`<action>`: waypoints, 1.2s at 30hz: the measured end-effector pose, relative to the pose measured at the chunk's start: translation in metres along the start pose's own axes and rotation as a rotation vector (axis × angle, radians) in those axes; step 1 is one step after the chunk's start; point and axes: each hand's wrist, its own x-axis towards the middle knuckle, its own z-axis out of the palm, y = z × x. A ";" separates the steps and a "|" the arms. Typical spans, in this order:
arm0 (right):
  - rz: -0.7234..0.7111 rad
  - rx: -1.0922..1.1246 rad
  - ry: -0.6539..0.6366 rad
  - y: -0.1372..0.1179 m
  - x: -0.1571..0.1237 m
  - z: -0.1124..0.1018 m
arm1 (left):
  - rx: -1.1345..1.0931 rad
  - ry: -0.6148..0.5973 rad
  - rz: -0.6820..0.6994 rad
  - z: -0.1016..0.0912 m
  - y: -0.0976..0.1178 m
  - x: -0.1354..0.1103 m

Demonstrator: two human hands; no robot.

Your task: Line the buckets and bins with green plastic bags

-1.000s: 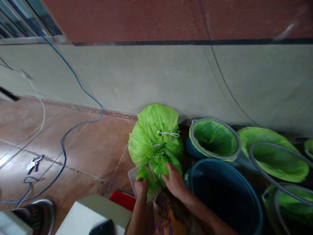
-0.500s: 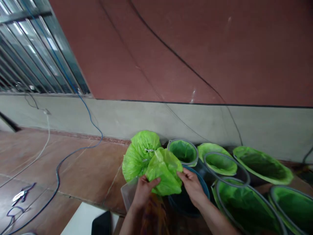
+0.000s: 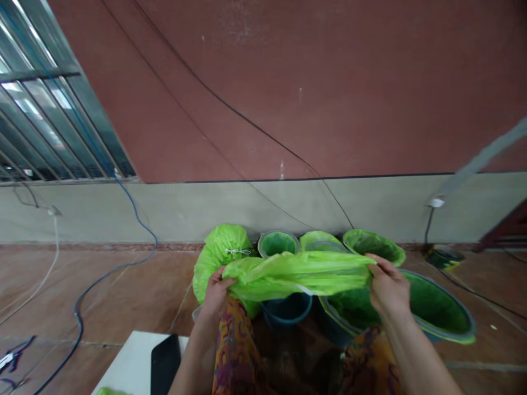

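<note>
Ahead of you, the lime-green plastic bag (image 3: pixel 294 274) stretches lengthwise, left to right, between your left hand (image 3: pixel 217 291) and right hand (image 3: pixel 391 288), each clamped on an end.

Open air above green bag (image 3: pixel 296 274); bins (image 3: pixel 287 322) crowd below, gaps perhaps narrow.

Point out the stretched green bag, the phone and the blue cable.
Stretched bag (image 3: pixel 296 273), head view: the middle of its length.
Phone (image 3: pixel 165 363), head view: the middle of its dark face.
Blue cable (image 3: pixel 78 311), head view: its lower bend.
</note>
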 end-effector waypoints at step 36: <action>-0.043 -0.039 -0.095 -0.037 0.001 -0.032 | 0.595 -0.477 0.116 0.032 0.043 -0.012</action>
